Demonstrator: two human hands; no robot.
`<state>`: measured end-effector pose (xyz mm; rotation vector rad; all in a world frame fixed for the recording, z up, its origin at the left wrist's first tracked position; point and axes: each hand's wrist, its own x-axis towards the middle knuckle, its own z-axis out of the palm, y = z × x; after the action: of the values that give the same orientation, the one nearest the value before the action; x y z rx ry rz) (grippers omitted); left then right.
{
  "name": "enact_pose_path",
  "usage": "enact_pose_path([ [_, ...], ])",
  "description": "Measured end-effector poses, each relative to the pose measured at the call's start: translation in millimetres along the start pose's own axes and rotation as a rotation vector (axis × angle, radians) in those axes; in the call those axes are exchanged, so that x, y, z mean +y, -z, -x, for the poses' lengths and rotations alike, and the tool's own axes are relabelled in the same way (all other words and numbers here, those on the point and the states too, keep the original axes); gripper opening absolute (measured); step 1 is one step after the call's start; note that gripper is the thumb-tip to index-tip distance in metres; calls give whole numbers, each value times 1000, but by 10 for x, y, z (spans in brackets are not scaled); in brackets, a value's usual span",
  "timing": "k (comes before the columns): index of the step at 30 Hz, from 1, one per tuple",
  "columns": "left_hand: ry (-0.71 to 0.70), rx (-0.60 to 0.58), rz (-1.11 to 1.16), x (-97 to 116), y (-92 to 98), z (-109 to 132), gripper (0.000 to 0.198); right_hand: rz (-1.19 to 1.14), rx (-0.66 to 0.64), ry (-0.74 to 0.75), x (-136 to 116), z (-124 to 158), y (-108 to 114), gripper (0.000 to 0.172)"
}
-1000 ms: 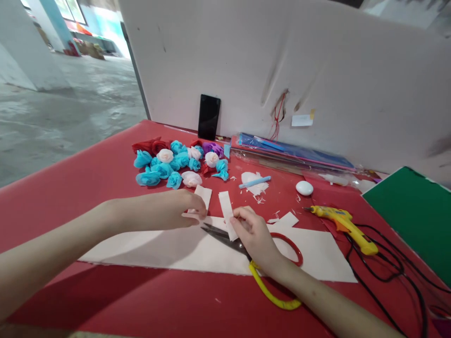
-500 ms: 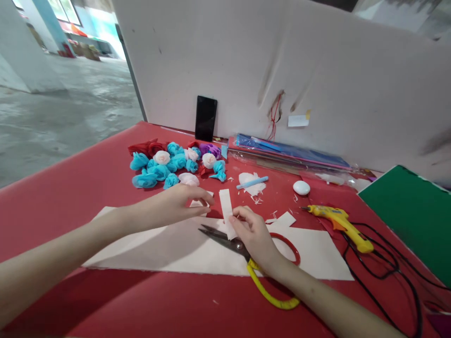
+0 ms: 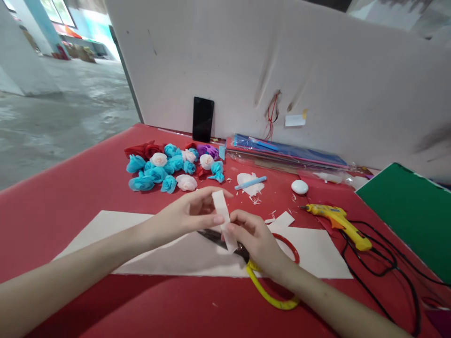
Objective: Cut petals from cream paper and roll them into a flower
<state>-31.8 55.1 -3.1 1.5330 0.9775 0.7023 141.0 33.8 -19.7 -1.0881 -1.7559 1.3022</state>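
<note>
Two arms showed in the head view, both bare from the edge of the frame down to the fingertips. The left forearm (image 3: 70, 277) was uncovered along all its visible length, smooth and slim, narrowing to a slender wrist. The right forearm (image 3: 338, 312) was likewise uncovered, with the same narrow wrist. The left grip (image 3: 183, 218) had long, thin fingers. The right grip (image 3: 259, 241) had rounded knuckles and equally thin fingers. The fingernails seemed short and plain, though they were too small in the picture to be sure.
</note>
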Motion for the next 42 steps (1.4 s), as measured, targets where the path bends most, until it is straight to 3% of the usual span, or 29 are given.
enact_pose_path([
  [4,-67,-92,-35,-18,-65,76,50,-16,-4,16,-23,46,-43,13],
  [8,-227,-3,-279,-44,-62,97,39,58,79,90,45,52,-71,12],
  [11,-238,9,-368,-80,-8,70,28,73,97,97,97,34,-62,11],
  [17,-130,-238,5,-162,88,15,16,-19,-37,33,80,36,-29,19],
  [19,-86,-288,124,-167,94,12,20,-80,-101,5,58,55,-30,17],
  [22,-83,-315,274,-147,86,14,8,-165,-164,-15,35,86,-44,14],
  [26,-52,-288,332,-110,73,17,11,-194,-179,-14,12,111,-49,11],
  [32,-86,-215,243,-72,66,22,4,29,-150,86,10,88,-8,15],
  [37,-78,-229,241,-61,64,20,4,-72,-171,68,54,65,-24,16],
  [42,-95,-168,243,-93,45,40,38,-89,-64,32,34,84,-54,17],
])
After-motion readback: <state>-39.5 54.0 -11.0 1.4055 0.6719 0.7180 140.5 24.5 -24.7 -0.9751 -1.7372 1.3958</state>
